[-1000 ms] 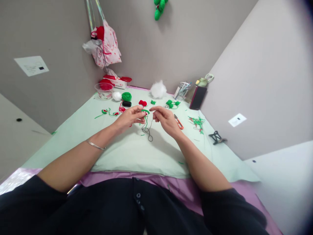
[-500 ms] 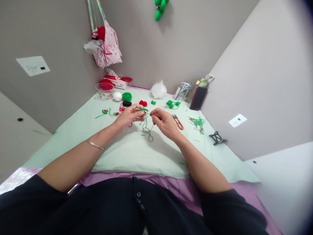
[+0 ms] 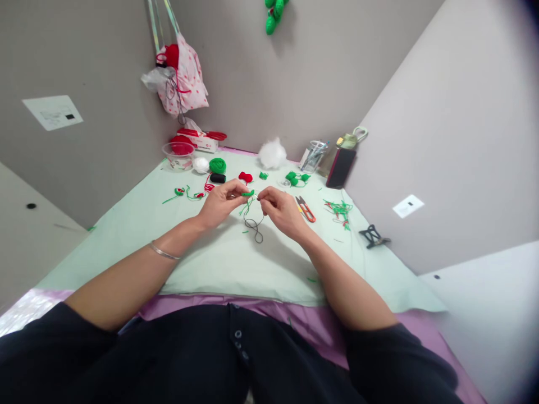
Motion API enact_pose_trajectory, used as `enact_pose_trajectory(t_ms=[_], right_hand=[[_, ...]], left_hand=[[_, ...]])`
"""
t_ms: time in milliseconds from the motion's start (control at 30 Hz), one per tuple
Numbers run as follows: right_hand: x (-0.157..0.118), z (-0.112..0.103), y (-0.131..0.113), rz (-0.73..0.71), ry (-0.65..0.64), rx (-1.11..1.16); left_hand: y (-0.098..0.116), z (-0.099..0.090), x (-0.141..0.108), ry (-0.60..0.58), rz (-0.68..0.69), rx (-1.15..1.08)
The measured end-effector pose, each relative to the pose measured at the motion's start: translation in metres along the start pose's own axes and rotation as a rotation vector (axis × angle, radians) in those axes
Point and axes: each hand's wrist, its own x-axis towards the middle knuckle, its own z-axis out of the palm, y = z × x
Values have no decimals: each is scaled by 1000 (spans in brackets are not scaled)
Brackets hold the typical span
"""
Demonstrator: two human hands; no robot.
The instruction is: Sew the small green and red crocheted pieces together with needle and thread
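Pinched in my left hand (image 3: 219, 203) is a small green crochet piece (image 3: 248, 194) with green yarn tails hanging below it. Close beside it, my right hand (image 3: 281, 210) has its thumb and forefinger pressed together; a needle seems to be between them, too small to make out surely. A dark thread (image 3: 254, 223) hangs in loops below and between the hands. Behind the hands lie a red crochet piece (image 3: 245, 177), a small green piece (image 3: 263, 175) and a black thread spool (image 3: 218, 178). Orange-handled snips (image 3: 306, 210) rest right of my right hand.
At the back stand a clear tub (image 3: 178, 158), a green yarn ball (image 3: 218, 165), white stuffing (image 3: 272, 154), a pen cup (image 3: 314, 157) and a phone (image 3: 341, 168) leaning on a bottle. Yarn scraps (image 3: 338, 211) and a black claw clip (image 3: 373, 236) lie to the right.
My left fingers have closed in and turned the crochet piece, so its red part no longer shows. My right hand stays nearly in place, close to the piece.
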Motion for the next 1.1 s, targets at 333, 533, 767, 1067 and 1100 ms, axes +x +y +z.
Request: enact_pose_trajectory(t_ms=[333,533,767,1067,1100], right_hand=[[2,3,4,-54,-1,89],[5,0,3,18,-52,310],[4,-5,1,97,-117,309],[5,-3,11,300,-319,587],[5,-2,11,305,-321,622]], left_hand=[[-4,5,-5,19,55,-14],[-1,4,-7,39,145,64],[2,1,-7,14,282,223],[8,4,-9,39,287,167],[8,4,-9,37,282,166]])
